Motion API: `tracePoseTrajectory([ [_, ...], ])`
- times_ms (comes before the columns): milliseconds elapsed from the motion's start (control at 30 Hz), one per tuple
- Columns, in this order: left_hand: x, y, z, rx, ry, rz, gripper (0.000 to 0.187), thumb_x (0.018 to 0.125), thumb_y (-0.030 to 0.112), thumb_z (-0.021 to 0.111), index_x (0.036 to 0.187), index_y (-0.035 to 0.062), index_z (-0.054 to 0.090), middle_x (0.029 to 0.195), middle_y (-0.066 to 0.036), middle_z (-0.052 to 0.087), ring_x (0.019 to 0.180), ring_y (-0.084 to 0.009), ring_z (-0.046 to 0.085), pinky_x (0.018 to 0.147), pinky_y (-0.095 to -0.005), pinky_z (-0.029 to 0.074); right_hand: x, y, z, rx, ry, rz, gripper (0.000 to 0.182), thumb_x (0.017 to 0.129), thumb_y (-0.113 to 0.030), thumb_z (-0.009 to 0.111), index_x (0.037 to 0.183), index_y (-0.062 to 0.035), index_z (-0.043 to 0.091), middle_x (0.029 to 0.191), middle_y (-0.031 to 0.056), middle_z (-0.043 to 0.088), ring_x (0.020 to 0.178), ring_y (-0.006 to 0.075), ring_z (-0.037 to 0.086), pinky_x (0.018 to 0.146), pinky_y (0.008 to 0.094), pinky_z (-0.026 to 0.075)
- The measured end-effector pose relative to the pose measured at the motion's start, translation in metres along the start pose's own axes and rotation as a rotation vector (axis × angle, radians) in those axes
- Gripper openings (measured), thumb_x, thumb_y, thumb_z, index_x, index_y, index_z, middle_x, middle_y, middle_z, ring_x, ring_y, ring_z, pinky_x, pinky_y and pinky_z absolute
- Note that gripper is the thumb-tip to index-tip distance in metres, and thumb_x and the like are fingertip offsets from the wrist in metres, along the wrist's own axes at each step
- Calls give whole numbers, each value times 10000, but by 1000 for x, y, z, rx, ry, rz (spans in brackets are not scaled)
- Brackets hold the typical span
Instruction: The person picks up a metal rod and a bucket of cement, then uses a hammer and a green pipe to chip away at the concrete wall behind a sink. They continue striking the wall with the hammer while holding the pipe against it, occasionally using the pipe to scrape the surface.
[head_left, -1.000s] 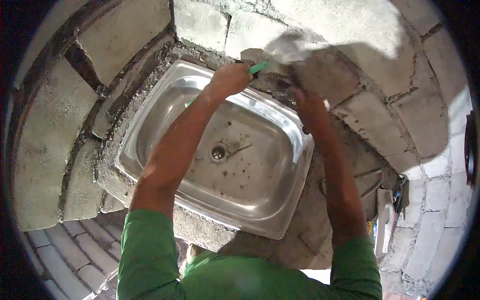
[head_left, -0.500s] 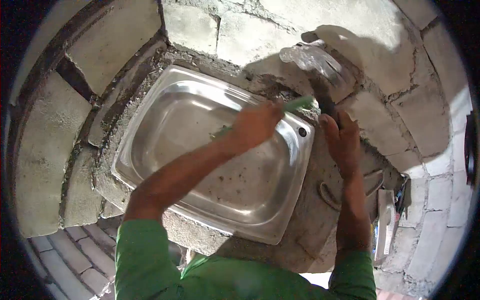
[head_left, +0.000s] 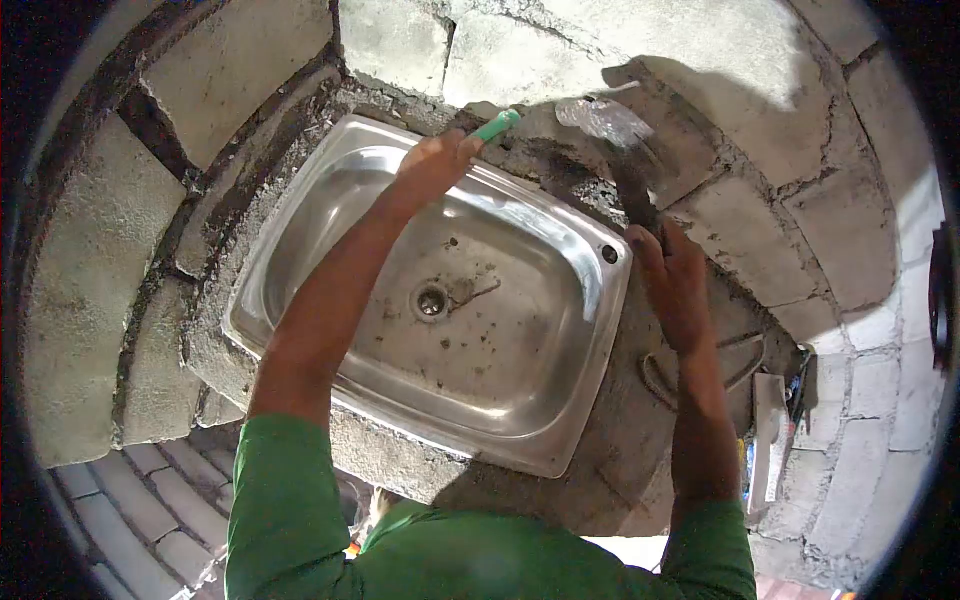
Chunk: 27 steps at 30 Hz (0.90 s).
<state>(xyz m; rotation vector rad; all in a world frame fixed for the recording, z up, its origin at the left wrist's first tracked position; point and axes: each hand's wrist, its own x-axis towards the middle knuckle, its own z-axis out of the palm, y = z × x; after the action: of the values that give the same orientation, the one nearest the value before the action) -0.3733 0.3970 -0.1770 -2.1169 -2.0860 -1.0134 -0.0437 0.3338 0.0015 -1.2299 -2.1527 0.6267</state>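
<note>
A stainless steel sink (head_left: 540, 455) sits tilted in view on a rough mortar counter. My left hand (head_left: 437, 168) is closed around a green-ended tool (head_left: 497, 125) at the sink's back rim, near the wall. To the right, my right hand (head_left: 677, 285) grips the dark handle of a hand tool (head_left: 628, 180). A pale, shiny piece (head_left: 605, 122), perhaps plastic or the tool's blade, shows at that tool's upper end against the wall. Dark bits of debris lie around the drain (head_left: 431, 302) in the bowl.
A block wall (head_left: 740, 240) with rough mortar joints curves behind the sink. On the counter at the right lie a curved handle-like object (head_left: 655, 380) and a long flat pale tool (head_left: 768, 440) beside several small items. Brick paving (head_left: 150, 500) shows at the lower left.
My left hand has moved up and left with the green-ended tool, uncovering the drain. My right hand has shifted slightly left, still on the dark handle.
</note>
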Motion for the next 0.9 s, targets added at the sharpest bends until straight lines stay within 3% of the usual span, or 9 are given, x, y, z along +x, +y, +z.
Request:
tracePoseTrajectory([
  [200, -5, 23, -25, -142, -25, -110, 413, 950, 479, 425, 929, 79, 523, 708, -186, 609, 717, -414, 601, 639, -515, 461, 9, -9, 2, -96, 27, -161, 307, 912, -285, 617, 898, 19, 576, 656, 61, 557, 626, 110, 470, 563, 310, 409],
  [267, -6, 23, -22, -107, -10, -100, 407, 951, 474, 427, 940, 80, 525, 710, -187, 609, 718, -415, 600, 639, -518, 460, 12, -8, 4, -72, 37, -234, 353, 868, -342, 669, 952, -4, 607, 784, 167, 666, 702, 267, 670, 637, 352, 516],
  [367, -7, 25, -20, -77, 14, -93, 397, 954, 464, 425, 950, 81, 529, 709, -189, 608, 718, -419, 597, 639, -522, 457, 17, 5, 22, 107, 123, -283, 330, 835, -308, 710, 926, -8, 605, 797, 186, 668, 735, 317, 677, 662, 375, 527],
  [433, -9, 27, -22, -85, 17, -102, 393, 957, 459, 422, 950, 81, 530, 707, -191, 606, 717, -422, 594, 639, -524, 455, 45, 32, 37, -182, 157, -334, 375, 848, -357, 683, 938, 0, 617, 836, 205, 674, 777, 356, 677, 686, 401, 535],
  [500, -9, 34, -31, -52, -37, -69, 390, 964, 451, 411, 926, 79, 519, 698, -178, 606, 706, -416, 599, 627, -521, 461, 73, 26, 49, -502, -271, 132, 393, 888, -329, 631, 1076, 14, 595, 905, 220, 657, 802, 296, 663, 741, 371, 508],
  [633, -6, 37, -30, -5, -83, -163, 385, 967, 439, 418, 923, 71, 520, 681, -177, 602, 685, -407, 603, 618, -513, 469, 81, 30, 53, -428, -117, 6, 435, 894, -385, 606, 1069, 13, 594, 893, 226, 656, 799, 358, 652, 730, 415, 499],
  [733, -8, 33, -22, 66, 27, -15, 386, 964, 428, 431, 931, 58, 536, 676, -184, 602, 687, -406, 611, 625, -512, 476, 61, 18, 42, -258, 85, -192, 458, 900, -426, 586, 1020, 16, 596, 851, 226, 653, 785, 381, 646, 715, 456, 485],
  [833, 5, 37, -31, 36, -116, -120, 403, 956, 440, 439, 916, 55, 552, 659, -195, 594, 678, -411, 609, 627, -512, 477, 64, 22, 37, -288, 45, -103, 487, 902, -463, 566, 1013, 9, 608, 867, 231, 653, 792, 413, 635, 734, 479, 480],
  [900, 1, 43, -35, 22, -106, -117, 433, 951, 461, 431, 902, 48, 551, 712, -216, 611, 689, -418, 611, 615, -514, 476, 77, 21, 49, -386, -183, 76, 506, 904, -480, 552, 977, 17, 614, 855, 254, 643, 791, 425, 630, 737, 476, 483],
])
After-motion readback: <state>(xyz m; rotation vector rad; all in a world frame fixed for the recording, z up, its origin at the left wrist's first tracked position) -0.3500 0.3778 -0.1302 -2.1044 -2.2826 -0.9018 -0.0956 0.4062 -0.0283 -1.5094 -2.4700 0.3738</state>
